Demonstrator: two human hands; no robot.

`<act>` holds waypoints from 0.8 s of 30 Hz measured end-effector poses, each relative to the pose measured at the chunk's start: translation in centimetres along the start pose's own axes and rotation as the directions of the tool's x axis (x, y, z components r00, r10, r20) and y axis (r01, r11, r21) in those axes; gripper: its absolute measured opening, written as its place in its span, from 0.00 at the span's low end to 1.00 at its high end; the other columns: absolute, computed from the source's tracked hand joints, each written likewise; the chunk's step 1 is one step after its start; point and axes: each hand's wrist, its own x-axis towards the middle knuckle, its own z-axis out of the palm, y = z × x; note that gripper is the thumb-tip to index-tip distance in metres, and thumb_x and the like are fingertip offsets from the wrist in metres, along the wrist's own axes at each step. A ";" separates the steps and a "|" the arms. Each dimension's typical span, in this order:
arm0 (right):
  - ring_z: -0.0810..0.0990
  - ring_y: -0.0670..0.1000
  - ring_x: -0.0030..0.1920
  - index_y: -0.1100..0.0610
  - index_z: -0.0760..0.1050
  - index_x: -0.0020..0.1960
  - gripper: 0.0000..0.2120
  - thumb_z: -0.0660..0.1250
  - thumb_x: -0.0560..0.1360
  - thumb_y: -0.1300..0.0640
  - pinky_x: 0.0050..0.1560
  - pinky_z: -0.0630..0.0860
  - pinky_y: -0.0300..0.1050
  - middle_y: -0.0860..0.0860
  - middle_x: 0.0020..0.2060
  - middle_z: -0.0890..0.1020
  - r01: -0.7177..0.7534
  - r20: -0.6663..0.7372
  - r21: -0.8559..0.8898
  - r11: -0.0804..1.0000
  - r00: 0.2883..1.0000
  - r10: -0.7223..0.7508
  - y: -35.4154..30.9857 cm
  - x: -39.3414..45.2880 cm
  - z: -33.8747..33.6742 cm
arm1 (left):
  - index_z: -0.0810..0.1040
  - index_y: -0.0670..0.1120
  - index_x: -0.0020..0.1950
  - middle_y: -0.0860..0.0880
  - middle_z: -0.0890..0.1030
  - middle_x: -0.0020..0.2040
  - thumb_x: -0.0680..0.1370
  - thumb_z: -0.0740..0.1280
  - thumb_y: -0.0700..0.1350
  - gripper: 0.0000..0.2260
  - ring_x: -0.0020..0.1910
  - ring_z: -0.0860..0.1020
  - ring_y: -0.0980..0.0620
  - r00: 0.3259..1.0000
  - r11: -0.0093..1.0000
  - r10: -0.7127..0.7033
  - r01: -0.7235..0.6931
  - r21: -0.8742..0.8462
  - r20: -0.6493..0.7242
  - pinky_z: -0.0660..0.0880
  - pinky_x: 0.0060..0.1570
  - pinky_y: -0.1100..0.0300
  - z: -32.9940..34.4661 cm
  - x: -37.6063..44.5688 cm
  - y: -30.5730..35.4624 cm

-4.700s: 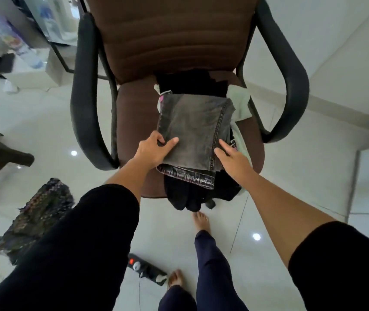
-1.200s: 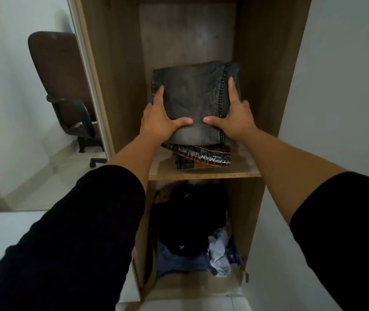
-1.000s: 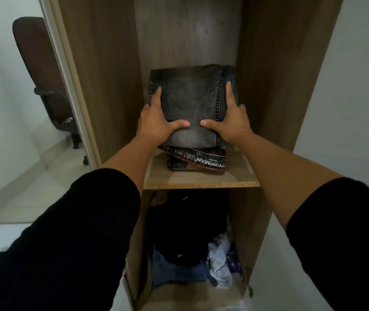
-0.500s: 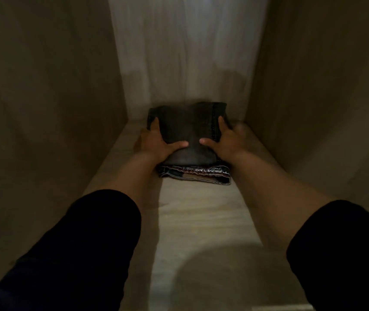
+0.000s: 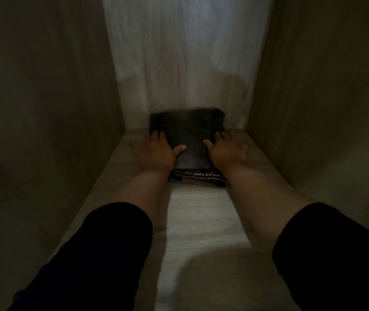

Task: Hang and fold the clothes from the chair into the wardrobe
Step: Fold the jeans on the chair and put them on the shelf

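1. I watched from the head camera, which looked deep into a dim wardrobe compartment (image 5: 44, 108) with wood-grain walls on both sides and a paler back panel (image 5: 179, 52) lit from above.

2. The folded jeans (image 5: 190, 135) — dark grey, washed denim — lay flat on the wooden shelf (image 5: 201, 221), far in, their far edge close against the back panel, roughly midway between the two side walls.

3. The near edge of the bundle showed the folded layers stacked on one another, with a strip of printed lettering (too blurred for me to read) running across it.

4. The left hand (image 5: 154, 151) lay on the jeans' left side, palm down; its fingers reached forward along the edge and the thumb stretched out rightwards over the top of the denim.

5. The right hand (image 5: 226, 149) mirrored it on the right side — fingers straight and slightly spread, thumb pointing left across the fabric. I could not tell whether its outer fingers touched the shelf or only the cloth.

6. The two thumbs pointed towards each other with a patch of denim between them, not touching.

7. Both forearms ran bare above the shelf, and black sleeves (image 5: 102, 254) covered the arms from the elbows back.
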 end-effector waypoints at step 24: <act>0.66 0.47 0.70 0.47 0.63 0.73 0.24 0.56 0.79 0.42 0.60 0.61 0.38 0.46 0.71 0.68 0.003 -0.058 0.919 0.394 0.990 0.128 -2.2 -41.7 -9.7 | 0.58 0.55 0.76 0.54 0.64 0.75 0.80 0.44 0.63 0.27 0.74 0.61 0.54 0.990 0.070 -0.065 0.128 -0.989 0.124 0.58 0.72 0.45 -15.7 -37.2 3.3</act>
